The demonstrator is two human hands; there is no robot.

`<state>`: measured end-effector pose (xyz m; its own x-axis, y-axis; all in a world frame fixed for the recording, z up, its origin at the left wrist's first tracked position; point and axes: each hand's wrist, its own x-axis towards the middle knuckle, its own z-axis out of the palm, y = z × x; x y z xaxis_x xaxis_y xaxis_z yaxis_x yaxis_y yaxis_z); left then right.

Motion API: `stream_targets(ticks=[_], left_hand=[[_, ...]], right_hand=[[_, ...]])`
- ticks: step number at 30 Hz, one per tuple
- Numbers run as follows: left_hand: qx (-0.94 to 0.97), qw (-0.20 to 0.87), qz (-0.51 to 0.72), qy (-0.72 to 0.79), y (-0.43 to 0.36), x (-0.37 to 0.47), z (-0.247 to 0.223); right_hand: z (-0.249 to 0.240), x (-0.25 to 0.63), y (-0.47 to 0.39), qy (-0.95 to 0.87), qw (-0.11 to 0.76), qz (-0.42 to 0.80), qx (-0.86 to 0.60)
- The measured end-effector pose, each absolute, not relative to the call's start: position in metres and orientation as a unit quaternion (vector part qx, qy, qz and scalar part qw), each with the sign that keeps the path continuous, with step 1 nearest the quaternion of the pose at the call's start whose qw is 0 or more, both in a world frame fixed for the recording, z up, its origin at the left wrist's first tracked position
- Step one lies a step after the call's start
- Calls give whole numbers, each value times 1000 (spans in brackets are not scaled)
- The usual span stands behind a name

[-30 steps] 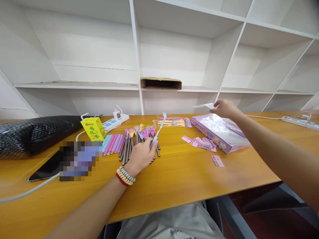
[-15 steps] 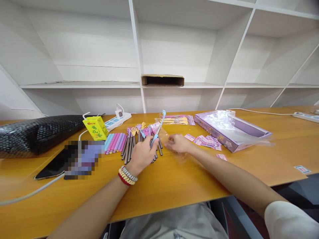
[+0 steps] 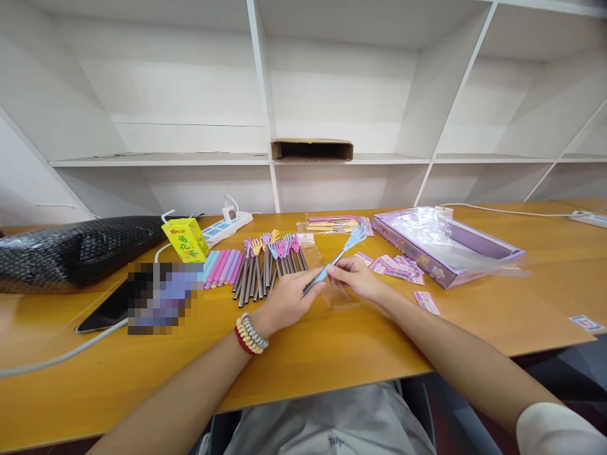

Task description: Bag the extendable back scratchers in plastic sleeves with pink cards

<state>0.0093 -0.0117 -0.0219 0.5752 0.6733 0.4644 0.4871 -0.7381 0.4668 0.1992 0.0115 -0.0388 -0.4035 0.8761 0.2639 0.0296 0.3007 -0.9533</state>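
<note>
My left hand [image 3: 290, 299] is wrapped round the blue handle of a back scratcher [image 3: 355, 236], whose claw head points up and to the right. The fingers of my right hand [image 3: 355, 277] are pinched at its shaft, just above the handle. Under my right hand lies a clear plastic bag [image 3: 339, 298]. Several metal rods with coloured claw heads [image 3: 258, 272] are spread beyond my left hand. Beside them is a row of pastel foam tubes [image 3: 222, 268]. Small pink cards [image 3: 397, 268] are scattered right of my right hand.
Packed scratchers [image 3: 332, 225] lie at the back, and a purple box [image 3: 443, 277] with plastic film at the right. A yellow drink carton [image 3: 186, 240], power strip [image 3: 227, 228], black wrapped parcel [image 3: 80, 253] and phone [image 3: 111, 303] are at the left.
The blue scratcher has tilted over to the right and lowered. My right hand has moved from the plastic bag onto its shaft, and the view has shifted slightly.
</note>
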Motion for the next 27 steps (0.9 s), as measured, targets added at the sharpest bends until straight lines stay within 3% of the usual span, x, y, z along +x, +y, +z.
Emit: stream_targets(ticks=[5, 8, 13, 18, 20, 23, 27], left_hand=[[876, 167, 309, 331, -12, 5, -23], [912, 97, 268, 295, -13, 4, -24], [945, 10, 189, 265, -16, 15, -30], [956, -29, 178, 231, -12, 21, -41], [945, -35, 224, 236, -9, 20, -43], [926, -44, 286, 241, -6, 18, -44], [940, -19, 284, 186, -11, 18, -41]], right_hand=[[-35, 210, 22, -550, 556, 525, -336], [-26, 225, 29, -455, 609, 537, -365], [-24, 241, 33, -499, 521, 515, -463], [-33, 239, 31, -611, 277, 423, -609], [-33, 237, 28, -617, 230, 447, -605], [-32, 232, 22, -588, 248, 535, -553], [-38, 217, 18, -538, 365, 609, -456]])
